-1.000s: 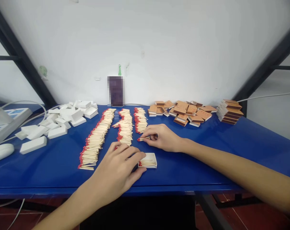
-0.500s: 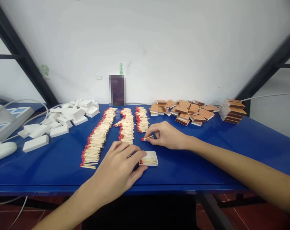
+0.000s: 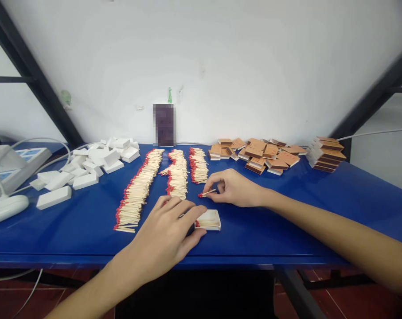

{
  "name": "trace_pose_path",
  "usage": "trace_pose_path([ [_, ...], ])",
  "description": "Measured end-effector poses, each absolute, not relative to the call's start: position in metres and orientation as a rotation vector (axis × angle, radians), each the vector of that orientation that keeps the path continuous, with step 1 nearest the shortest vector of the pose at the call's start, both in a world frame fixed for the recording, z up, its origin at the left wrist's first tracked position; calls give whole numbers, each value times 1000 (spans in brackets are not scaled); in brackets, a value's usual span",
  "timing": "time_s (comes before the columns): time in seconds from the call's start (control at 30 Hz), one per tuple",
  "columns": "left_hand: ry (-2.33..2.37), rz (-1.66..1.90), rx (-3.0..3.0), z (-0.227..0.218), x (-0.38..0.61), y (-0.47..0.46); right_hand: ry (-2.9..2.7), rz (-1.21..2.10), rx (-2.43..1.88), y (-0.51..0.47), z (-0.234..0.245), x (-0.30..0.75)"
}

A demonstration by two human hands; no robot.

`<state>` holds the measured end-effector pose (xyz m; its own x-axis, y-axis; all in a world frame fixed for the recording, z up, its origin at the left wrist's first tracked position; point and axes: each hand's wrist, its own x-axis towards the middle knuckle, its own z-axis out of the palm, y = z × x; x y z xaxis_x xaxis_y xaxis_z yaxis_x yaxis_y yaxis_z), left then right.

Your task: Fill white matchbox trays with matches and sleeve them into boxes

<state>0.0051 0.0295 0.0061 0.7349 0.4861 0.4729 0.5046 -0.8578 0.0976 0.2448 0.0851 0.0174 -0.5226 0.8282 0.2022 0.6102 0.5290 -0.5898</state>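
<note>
My left hand [image 3: 169, 230] reaches in from the lower left, palm down, knuckles arched, its forearm slanting up across the table edge. Its thumb and forefinger pinch the left end of a small white rectangular card tray [image 3: 212, 214], which lies open side up on the glossy blue tabletop [image 3: 270, 239] close to the near edge. My right hand [image 3: 236, 188] comes in from the right on a long, slightly bent forearm, wrist low, fingers curled; thumb and fingertips grip a tiny bunch of pale wooden matches with red heads [image 3: 206, 193], too small to count, heads pointing left, just beyond the tray.

Starting from the far left, a white plastic power strip with blue panels [image 3: 31, 155] sits near a looping white cable. Beside it spreads a loose heap of small white oblong boxes [image 3: 103, 157], smooth, plain and sharp-cornered. Next come three rows of red-tipped matchsticks [image 3: 139, 190], thin and straw-coloured, heads to the left: a long slanting one, a middle one reaching my left knuckles, and a shorter one behind my right fingertips. Inside the tray a few matchsticks [image 3: 207, 223] lie along its near side. Further right are scattered orange-brown card matchboxes [image 3: 255, 151], flat and angular, then a neat stack of brown-and-white matchboxes [image 3: 325, 154] with dark side strips.
</note>
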Motion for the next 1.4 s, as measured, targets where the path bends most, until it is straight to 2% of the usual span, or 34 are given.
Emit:
trace_pose_path([
  [0.2,-818,-799,-2887,6,4,29,-2336,683,-1080,85,17,246],
  [0.43,-786,-787,-2923,7,5,30,-2447,453,-956,83,19,246],
  [0.73,-765,-792,-2926,6,5,30,-2377,514,-1016,83,16,244],
  [1.03,-790,-779,-2917,7,5,29,-2457,252,-973,84,12,245],
  [1.4,-827,-782,-2905,6,5,29,-2375,312,-954,83,11,245],
])
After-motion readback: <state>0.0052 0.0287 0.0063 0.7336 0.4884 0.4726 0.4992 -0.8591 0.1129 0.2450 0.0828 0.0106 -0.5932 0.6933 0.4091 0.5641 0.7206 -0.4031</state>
